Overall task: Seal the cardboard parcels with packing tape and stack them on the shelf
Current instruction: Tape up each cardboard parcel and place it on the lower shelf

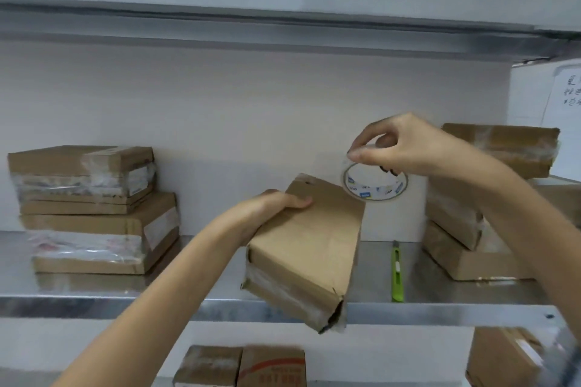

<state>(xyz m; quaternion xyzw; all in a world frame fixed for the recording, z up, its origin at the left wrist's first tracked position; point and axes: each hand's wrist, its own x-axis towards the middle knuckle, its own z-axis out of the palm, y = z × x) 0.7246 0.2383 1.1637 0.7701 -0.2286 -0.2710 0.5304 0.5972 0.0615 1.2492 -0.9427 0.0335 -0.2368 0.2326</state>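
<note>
The left hand (276, 207) gripped a cardboard parcel (309, 248), thumb curled over its top. The right hand (405, 148) pinched the tape roll (374, 184) with its fingertips.

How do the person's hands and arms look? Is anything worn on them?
The left hand and right hand have no gloves, rings or watch, and no sleeve covers the left forearm or right forearm. Grey-blue cloth at the lower right edge may be a sleeve.
</note>
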